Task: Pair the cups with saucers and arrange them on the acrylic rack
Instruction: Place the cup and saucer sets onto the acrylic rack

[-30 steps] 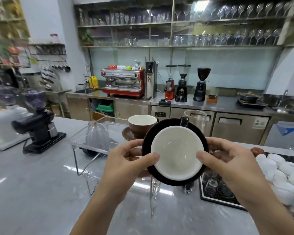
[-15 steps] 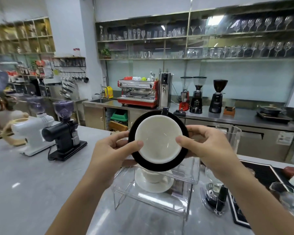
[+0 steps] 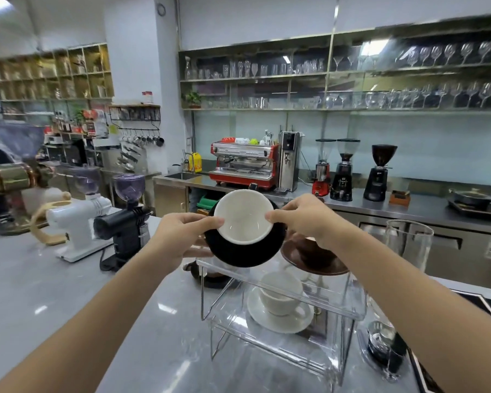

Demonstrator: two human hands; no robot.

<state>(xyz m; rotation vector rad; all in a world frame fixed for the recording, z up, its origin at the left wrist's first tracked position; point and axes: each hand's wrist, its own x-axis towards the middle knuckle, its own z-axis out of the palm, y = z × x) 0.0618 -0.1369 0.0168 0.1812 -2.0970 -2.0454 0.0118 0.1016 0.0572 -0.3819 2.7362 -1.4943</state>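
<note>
black saucer (image 3: 240, 251) with a white-lined cup (image 3: 243, 216) on it is held up in the head view, tilted toward the camera, above the top tier of the acrylic rack (image 3: 281, 304). the left hand (image 3: 179, 239) pinches the pair at its left edge, thumb on the cup's rim and fingers under the saucer; the right hand (image 3: 306, 219) pinches the right edge the same way, so the pair sits between the two hands. a brown cup and saucer (image 3: 313, 255) already stand on the top tier at the right, under the right wrist, and a white cup and saucer (image 3: 279, 306) sit on the lower tier. to do this step well, level the pair first so the cup cannot slide, lower it onto the free left part of the top tier, keep clear of the brown set, then let go with both hands together.
</note>
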